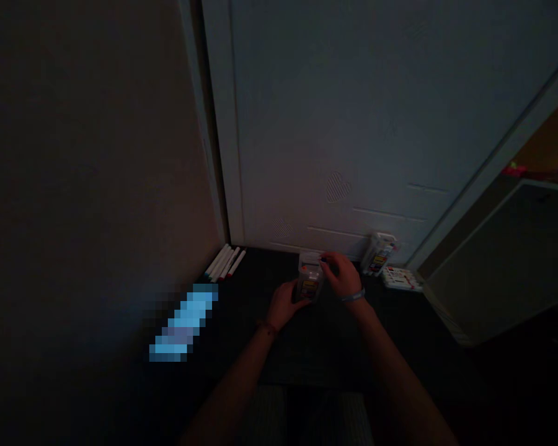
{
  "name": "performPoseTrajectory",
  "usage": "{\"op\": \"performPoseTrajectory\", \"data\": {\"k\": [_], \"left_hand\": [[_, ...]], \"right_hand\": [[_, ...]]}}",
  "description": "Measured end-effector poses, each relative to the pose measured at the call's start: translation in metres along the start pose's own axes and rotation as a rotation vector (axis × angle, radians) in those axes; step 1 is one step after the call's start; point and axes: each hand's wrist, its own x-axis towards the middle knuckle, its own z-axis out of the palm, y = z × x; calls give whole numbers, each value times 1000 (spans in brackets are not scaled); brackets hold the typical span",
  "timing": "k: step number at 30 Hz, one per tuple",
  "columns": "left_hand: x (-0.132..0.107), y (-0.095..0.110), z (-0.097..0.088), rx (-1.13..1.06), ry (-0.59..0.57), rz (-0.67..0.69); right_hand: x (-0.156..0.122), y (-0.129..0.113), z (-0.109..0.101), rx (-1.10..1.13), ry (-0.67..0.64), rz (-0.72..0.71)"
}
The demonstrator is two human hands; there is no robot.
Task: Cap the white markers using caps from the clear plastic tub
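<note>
In dim light, my left hand (283, 305) is wrapped round the lower part of a clear plastic case (310, 277) with a yellow and dark label. The case stands upright on the dark table, and a small orange spot shows near its top. My right hand (343, 274) is closed in a pinch at the upper right edge of the case. Something small and dark shows at its fingertips, too dim to name. What the case holds is hard to make out.
Several white markers (225, 263) with coloured ends lie at the table's back left. A pixelated bright rectangle (185, 325) is nearer on the left. At the back right stand another clear case (379, 254) and a row of white markers (401, 279). A pale panel (353, 124) rises behind.
</note>
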Motion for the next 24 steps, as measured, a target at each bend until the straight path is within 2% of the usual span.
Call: {"op": "performPoseTrajectory", "data": {"k": [9,15,24], "left_hand": [[0,-1,1,-3,3,9],[0,-3,3,13,4,8],[0,-4,2,18,-4,13]], "right_hand": [[7,-3,-5,-160,-89,-98],[9,-6,-7,-243,-142,-103],[5,-7,-4,-284,-149,-137]]}}
